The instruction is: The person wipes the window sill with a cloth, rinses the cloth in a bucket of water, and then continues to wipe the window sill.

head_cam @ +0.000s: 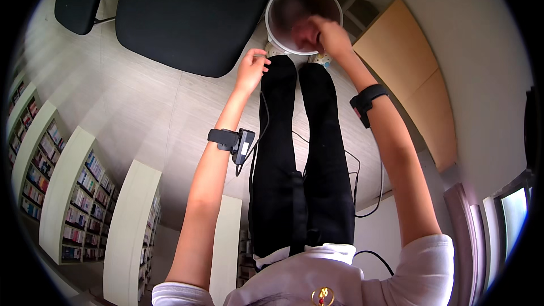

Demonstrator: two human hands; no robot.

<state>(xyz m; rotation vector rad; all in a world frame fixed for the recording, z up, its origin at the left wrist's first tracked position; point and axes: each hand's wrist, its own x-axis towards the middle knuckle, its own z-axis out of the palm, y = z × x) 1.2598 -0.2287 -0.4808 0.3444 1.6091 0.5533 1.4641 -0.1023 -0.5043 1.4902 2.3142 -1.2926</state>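
A round bucket (269, 21) with a white rim stands on the floor before my feet, its inside dark and blurred. My right hand (329, 36) reaches over the near right part of its rim, fingers pointing down inside. A reddish blur (304, 34) lies at those fingertips; whether it is a held thing or the moving fingers, I cannot tell. My left hand (253, 68) hovers beside my left knee, left of the bucket, with loosely bent fingers and nothing in it. Black straps with small devices circle my left forearm (231, 140) and right forearm (369, 102).
A black padded chair (187, 12) stands left of the bucket. Light wooden panels (403, 63) run along the wall at right. White bookshelves (85, 195) full of books line the left. Black cables (380, 187) hang beside my legs, and patterned shoes (321, 59) show below the bucket.
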